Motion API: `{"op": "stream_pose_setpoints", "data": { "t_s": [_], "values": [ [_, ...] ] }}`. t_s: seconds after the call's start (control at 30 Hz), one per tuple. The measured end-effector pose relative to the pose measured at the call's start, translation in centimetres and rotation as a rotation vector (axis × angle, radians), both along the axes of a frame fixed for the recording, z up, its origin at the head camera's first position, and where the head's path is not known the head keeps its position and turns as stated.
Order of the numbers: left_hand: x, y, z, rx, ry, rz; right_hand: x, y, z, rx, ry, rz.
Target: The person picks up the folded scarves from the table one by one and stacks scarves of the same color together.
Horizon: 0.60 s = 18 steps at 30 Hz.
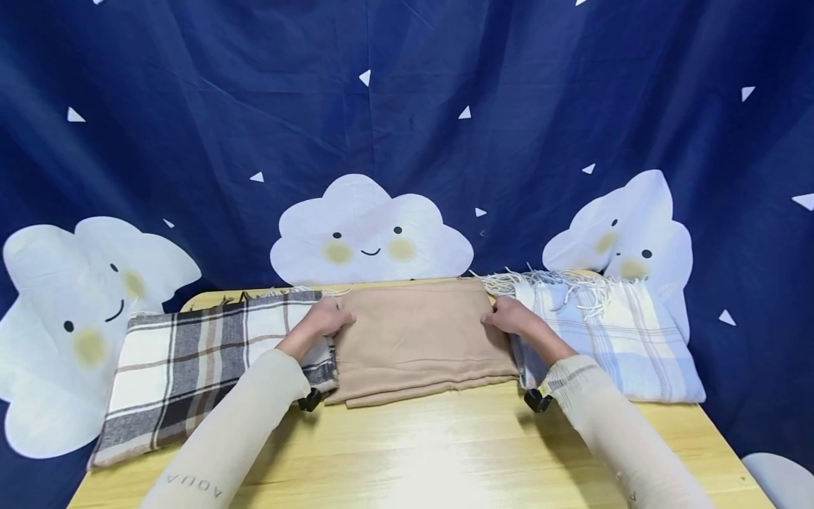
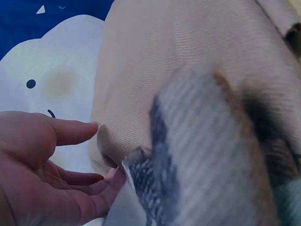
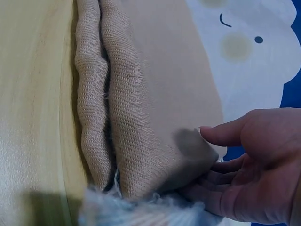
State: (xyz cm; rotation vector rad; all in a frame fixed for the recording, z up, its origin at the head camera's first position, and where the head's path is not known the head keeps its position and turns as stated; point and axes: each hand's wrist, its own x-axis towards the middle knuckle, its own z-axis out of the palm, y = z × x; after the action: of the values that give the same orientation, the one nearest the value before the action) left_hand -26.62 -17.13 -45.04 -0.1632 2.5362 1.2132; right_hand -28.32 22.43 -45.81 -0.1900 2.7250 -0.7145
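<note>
A folded beige scarf [image 1: 413, 339] lies in the middle of the wooden table. My left hand [image 1: 329, 316] pinches its left side toward the back; in the left wrist view the thumb [image 2: 77, 132] is at the cloth's edge and the other fingers reach beneath. On the opposite side my right hand [image 1: 509, 314] grips the same scarf, thumb [image 3: 221, 134] on top and fingers tucked partly out of sight under the fold. A black, white and brown plaid scarf [image 1: 210, 353] sits under my left forearm, and a pale blue and white plaid scarf [image 1: 629, 339] lies beside my right hand.
The light wooden table [image 1: 420, 452] shows bare wood in front of the scarves. Pale fringes [image 1: 585, 286] spread along its back edge. Behind hangs a dark blue curtain [image 1: 420, 127] with smiling clouds. A black wrist mount [image 1: 538, 401] sits under each sleeve.
</note>
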Motion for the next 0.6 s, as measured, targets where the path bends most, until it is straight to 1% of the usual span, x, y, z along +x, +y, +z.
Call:
{"op": "stream_pose_setpoints", "data": {
  "t_s": [0.07,0.13,0.2,0.3,0.43,0.6],
  "values": [
    [-0.1,0.2,0.1,0.009,-0.023,0.002,-0.1,0.1,-0.1,0.002,-0.008,-0.011],
    [-0.2,0.4,0.1,0.013,-0.023,0.003,-0.1,0.1,-0.1,0.001,-0.02,-0.022],
    [-0.2,0.5,0.1,0.02,-0.014,0.009,-0.1,0.1,-0.1,0.007,-0.031,-0.03],
    [-0.2,0.8,-0.1,0.029,0.017,0.014,-0.1,0.1,-0.1,0.002,-0.047,-0.052],
    [-0.4,1.3,-0.4,0.013,0.048,0.019,-0.2,0.2,-0.3,-0.01,-0.052,-0.083],
    [-0.5,1.5,-0.8,-0.006,0.063,0.021,-0.5,0.2,-0.5,-0.017,-0.046,-0.104]
  ]
}}
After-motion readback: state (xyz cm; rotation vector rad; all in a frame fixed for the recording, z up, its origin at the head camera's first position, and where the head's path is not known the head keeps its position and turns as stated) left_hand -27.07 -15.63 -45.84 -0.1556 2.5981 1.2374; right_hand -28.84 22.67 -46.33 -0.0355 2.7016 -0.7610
